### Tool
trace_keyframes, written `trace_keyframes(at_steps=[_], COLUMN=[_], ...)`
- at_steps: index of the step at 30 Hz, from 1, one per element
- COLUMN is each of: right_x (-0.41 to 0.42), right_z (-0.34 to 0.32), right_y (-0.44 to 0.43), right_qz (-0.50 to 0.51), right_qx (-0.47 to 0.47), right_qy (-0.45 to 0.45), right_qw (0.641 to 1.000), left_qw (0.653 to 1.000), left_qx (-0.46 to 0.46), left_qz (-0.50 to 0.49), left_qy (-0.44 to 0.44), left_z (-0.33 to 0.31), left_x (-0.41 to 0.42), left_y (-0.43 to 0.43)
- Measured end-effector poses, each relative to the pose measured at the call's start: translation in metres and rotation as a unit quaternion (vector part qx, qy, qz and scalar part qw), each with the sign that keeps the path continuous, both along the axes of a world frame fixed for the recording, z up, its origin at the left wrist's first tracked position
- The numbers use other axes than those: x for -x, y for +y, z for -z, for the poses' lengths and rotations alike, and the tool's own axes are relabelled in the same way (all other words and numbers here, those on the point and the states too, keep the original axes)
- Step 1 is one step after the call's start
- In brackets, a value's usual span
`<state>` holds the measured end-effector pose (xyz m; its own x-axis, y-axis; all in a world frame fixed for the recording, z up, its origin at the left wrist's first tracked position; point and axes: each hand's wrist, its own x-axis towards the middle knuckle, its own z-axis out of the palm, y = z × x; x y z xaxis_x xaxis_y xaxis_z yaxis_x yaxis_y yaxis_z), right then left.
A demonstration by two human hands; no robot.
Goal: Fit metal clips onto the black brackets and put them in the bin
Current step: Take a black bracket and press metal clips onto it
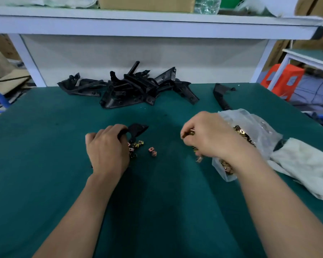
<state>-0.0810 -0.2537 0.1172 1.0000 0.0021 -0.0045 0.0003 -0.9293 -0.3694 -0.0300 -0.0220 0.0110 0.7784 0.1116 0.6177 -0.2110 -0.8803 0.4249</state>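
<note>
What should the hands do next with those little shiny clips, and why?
Probably move the right hand across and drop its metal clips by the loose clips on the table. It grips a whole bunch beside the plastic bag, too many to fit at once, while the left hand grips a black bracket right next to that small pile.

Your left hand (106,148) covering part of the bracket (137,128) and the loose clips (136,146), held clips (189,133) mostly hidden inside your right hand (205,136), cloth (302,164) at 4 o'clock cut by the edge, cardboard box (147,2) at 12 o'clock cropped, blurred.
</note>
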Motion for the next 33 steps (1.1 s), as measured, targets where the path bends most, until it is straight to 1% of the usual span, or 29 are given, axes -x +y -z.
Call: trace_keyframes(at_steps=[2, 4, 6, 9, 12, 15, 18, 20, 21, 24, 28, 31, 33], right_x=[-0.017, -0.034, -0.047, -0.058, -0.070, -0.095, -0.129, -0.155, -0.169, -0.214, -0.263, -0.289, -0.299], right_z=[0.015, 0.038, 0.057, 0.068, 0.066, 0.061, 0.055, 0.053, 0.053, 0.054, 0.065, 0.077, 0.082], right_y=[0.030, 0.053, 0.066, 0.063, 0.048, 0.038, 0.041, 0.047, 0.051, 0.073, 0.111, 0.127, 0.134], right_qz=[-0.048, -0.077, -0.083, -0.083, -0.043, 0.019, 0.043, 0.041, 0.033, 0.013, -0.012, 0.002, 0.003], right_qx=[-0.060, -0.069, -0.090, -0.182, -0.242, -0.253, -0.198, -0.164, -0.156, -0.112, -0.058, -0.023, 0.045], right_qy=[0.046, 0.073, 0.068, 0.050, 0.019, -0.017, -0.003, 0.022, 0.032, 0.038, 0.051, 0.002, -0.035], right_qw=[0.996, 0.992, 0.990, 0.978, 0.969, 0.967, 0.979, 0.985, 0.987, 0.993, 0.997, 1.000, 0.998], left_qw=[1.000, 1.000, 1.000, 0.999, 0.999, 0.999, 0.998, 0.995, 0.994, 0.993, 0.983, 0.979, 0.979], left_qx=[0.001, 0.004, 0.013, 0.022, 0.028, 0.033, 0.039, 0.041, 0.047, 0.063, -0.007, -0.020, -0.022], left_qz=[-0.004, -0.011, -0.023, -0.029, -0.031, -0.034, -0.038, -0.057, -0.070, -0.105, -0.146, -0.151, -0.147], left_qy=[0.006, 0.008, 0.006, -0.002, -0.011, -0.017, -0.043, -0.065, -0.063, 0.003, 0.112, 0.135, 0.141], left_z=[0.003, 0.003, 0.001, 0.001, 0.002, 0.004, 0.006, 0.008, 0.009, 0.011, 0.012, 0.015, 0.016], left_x=[0.004, 0.006, 0.006, 0.002, -0.006, -0.017, -0.030, -0.040, -0.044, -0.060, -0.075, -0.082, -0.085], left_y=[0.003, 0.004, 0.006, 0.010, 0.012, 0.010, 0.013, 0.019, 0.022, 0.025, 0.029, 0.034, 0.035])
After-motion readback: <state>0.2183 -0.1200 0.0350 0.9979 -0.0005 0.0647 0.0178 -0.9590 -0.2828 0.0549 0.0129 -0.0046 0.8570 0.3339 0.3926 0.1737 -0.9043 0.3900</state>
